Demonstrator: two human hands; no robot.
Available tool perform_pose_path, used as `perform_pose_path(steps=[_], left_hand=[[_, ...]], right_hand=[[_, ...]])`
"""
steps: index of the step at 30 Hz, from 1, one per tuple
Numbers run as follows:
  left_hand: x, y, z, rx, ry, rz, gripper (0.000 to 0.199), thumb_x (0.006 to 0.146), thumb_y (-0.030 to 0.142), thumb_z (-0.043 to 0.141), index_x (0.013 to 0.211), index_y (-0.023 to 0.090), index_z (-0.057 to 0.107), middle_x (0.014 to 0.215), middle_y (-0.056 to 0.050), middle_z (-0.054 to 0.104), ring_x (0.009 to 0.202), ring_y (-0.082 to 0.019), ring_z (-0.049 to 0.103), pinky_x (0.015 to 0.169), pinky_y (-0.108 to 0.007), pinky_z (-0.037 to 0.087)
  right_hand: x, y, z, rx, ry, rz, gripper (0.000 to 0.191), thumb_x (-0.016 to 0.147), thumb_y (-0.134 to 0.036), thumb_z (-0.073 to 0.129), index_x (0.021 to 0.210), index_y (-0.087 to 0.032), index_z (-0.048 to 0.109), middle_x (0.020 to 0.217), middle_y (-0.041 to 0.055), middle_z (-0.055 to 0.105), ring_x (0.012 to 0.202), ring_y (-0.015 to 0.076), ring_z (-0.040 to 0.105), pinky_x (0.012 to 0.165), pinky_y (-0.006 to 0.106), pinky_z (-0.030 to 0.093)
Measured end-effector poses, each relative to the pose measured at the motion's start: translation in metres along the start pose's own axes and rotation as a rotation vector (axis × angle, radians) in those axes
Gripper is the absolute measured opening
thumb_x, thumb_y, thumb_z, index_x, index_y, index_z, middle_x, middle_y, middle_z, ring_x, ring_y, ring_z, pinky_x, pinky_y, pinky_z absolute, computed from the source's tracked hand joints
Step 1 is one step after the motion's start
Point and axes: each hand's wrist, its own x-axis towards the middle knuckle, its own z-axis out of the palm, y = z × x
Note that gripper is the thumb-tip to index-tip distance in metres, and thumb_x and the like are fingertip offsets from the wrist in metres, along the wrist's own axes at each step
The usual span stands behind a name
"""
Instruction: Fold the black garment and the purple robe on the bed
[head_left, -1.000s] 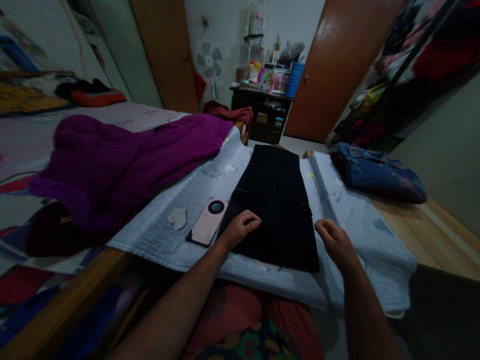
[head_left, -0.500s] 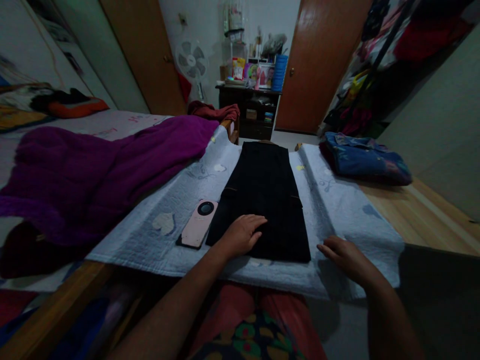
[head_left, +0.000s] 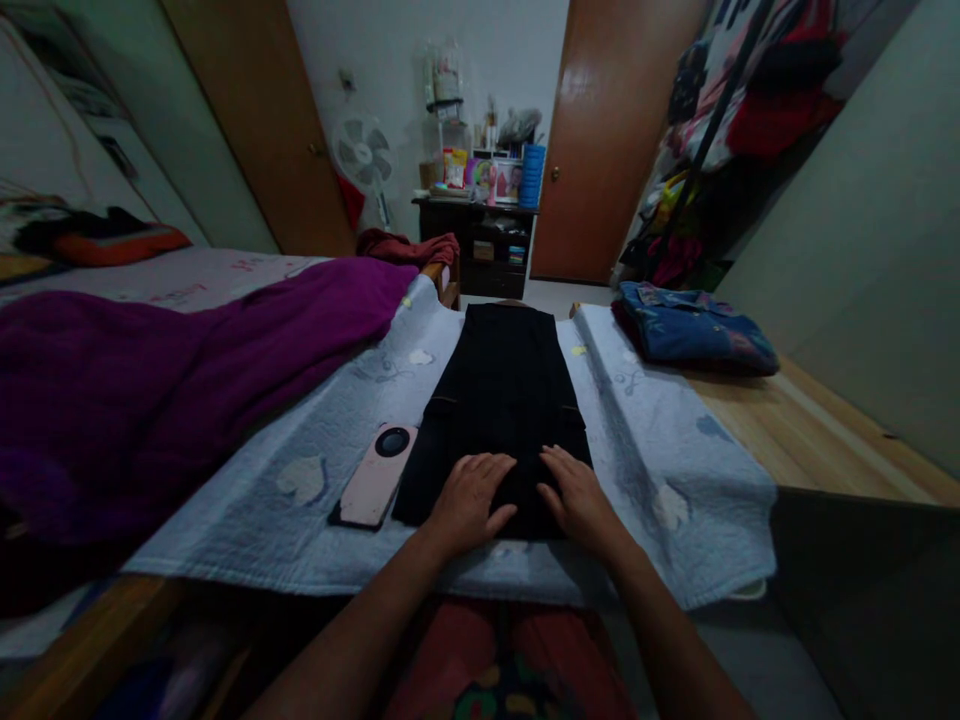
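Head camera, lower centre: left hand point(head_left: 472, 500) and right hand point(head_left: 577, 495), palms down, fingers extended, pinching nothing, on near part of black garment point(head_left: 506, 385). Garment: frame centre, flat; probably light, soft, limp; best held by side edges. Upper centre, beyond: dark cabinet point(head_left: 495, 275).

On your left, the pink phone point(head_left: 373, 485) stands in the way just beside the black garment point(head_left: 510, 375), with the purple cloth point(head_left: 225, 370) farther out; rightward, you can pass over pale quilt point(head_left: 660, 430) toward the folded blue clothing point(head_left: 694, 330).
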Motion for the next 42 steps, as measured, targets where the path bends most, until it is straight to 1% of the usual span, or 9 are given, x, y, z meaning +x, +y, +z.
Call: perform_pose_path(steps=[4,8,11,17,23,28,32,37,42], left_hand=[[0.006,0.0,-0.011,-0.06,-0.022,-0.015,0.055,0.082,0.041,0.062,0.133,0.022,0.05,0.136,-0.01,0.055,0.126,-0.028,0.047,0.109,-0.047,0.031],[0.035,-0.004,-0.034,-0.114,-0.038,-0.043,0.036,0.097,0.038,0.038,0.116,0.022,0.063,0.118,-0.007,0.066,0.11,-0.022,0.059,0.099,-0.038,0.042],[0.062,-0.014,-0.041,-0.016,0.009,-0.04,0.034,0.095,0.034,0.042,0.117,0.02,0.063,0.128,-0.009,0.061,0.124,-0.024,0.05,0.107,-0.041,0.035],[0.077,-0.031,-0.017,0.077,-0.155,-0.082,0.063,0.084,0.061,0.051,0.134,0.022,0.051,0.15,-0.012,0.04,0.143,-0.038,0.018,0.112,-0.061,0.015],[0.071,-0.033,-0.005,0.093,-0.2,-0.132,0.07,0.084,0.067,0.045,0.141,0.026,0.045,0.155,-0.011,0.03,0.145,-0.041,0.007,0.111,-0.066,0.009],[0.072,-0.033,-0.006,0.134,-0.278,-0.162,0.076,0.083,0.074,0.035,0.145,0.029,0.037,0.159,-0.007,0.022,0.145,-0.04,0.0,0.111,-0.066,0.006],[0.072,-0.033,-0.006,0.144,-0.296,-0.175,0.079,0.083,0.077,0.029,0.146,0.03,0.035,0.16,-0.006,0.019,0.145,-0.039,-0.003,0.112,-0.066,0.004],[0.072,-0.036,-0.003,0.136,-0.277,-0.165,0.078,0.083,0.077,0.03,0.146,0.03,0.035,0.159,-0.006,0.021,0.145,-0.039,-0.002,0.111,-0.066,0.005],[0.072,-0.037,-0.001,0.126,-0.267,-0.157,0.078,0.083,0.076,0.031,0.146,0.03,0.036,0.159,-0.006,0.021,0.145,-0.04,-0.002,0.111,-0.068,0.005]], right_hand=[[0.002,-0.001,0.002,-0.003,-0.074,0.023,0.036,0.087,-0.024,0.055,0.122,-0.017,0.06,0.129,0.0142,0.06,0.125,0.0278,0.051,0.103,0.046,0.042],[0.028,-0.003,-0.016,-0.002,-0.108,0.048,0.023,0.091,-0.025,0.049,0.103,-0.019,0.068,0.103,0.0107,0.071,0.098,0.0237,0.066,0.089,0.037,0.05],[0.061,-0.006,-0.018,-0.03,-0.028,0.01,0.026,0.093,-0.021,0.043,0.105,-0.017,0.066,0.106,0.011,0.07,0.1,0.0226,0.065,0.092,0.036,0.048],[0.123,0.012,0.014,-0.097,0.047,-0.103,0.039,0.091,-0.014,0.041,0.127,-0.011,0.055,0.136,0.0174,0.054,0.132,0.0256,0.045,0.107,0.044,0.038],[0.155,0.041,0.03,-0.181,-0.19,-0.124,0.04,0.093,-0.023,0.045,0.13,-0.013,0.054,0.143,0.0154,0.048,0.137,0.0279,0.038,0.11,0.048,0.032],[0.174,0.052,0.027,-0.282,-0.286,0.005,0.05,0.094,-0.036,0.046,0.14,-0.016,0.044,0.153,0.0117,0.034,0.142,0.0282,0.027,0.113,0.051,0.022],[0.188,0.052,0.025,-0.3,-0.236,0.056,0.051,0.093,-0.03,0.047,0.141,-0.017,0.043,0.152,0.012,0.035,0.143,0.027,0.025,0.114,0.048,0.02],[0.191,0.052,0.027,-0.311,-0.207,0.004,0.037,0.093,-0.03,0.047,0.128,-0.028,0.058,0.152,0.0055,0.037,0.142,0.029,0.023,0.111,0.058,0.017],[0.195,0.056,0.027,-0.338,-0.053,0.122,0.04,0.091,-0.028,0.049,0.129,-0.022,0.057,0.148,0.0096,0.042,0.138,0.0323,0.029,0.108,0.055,0.024]])
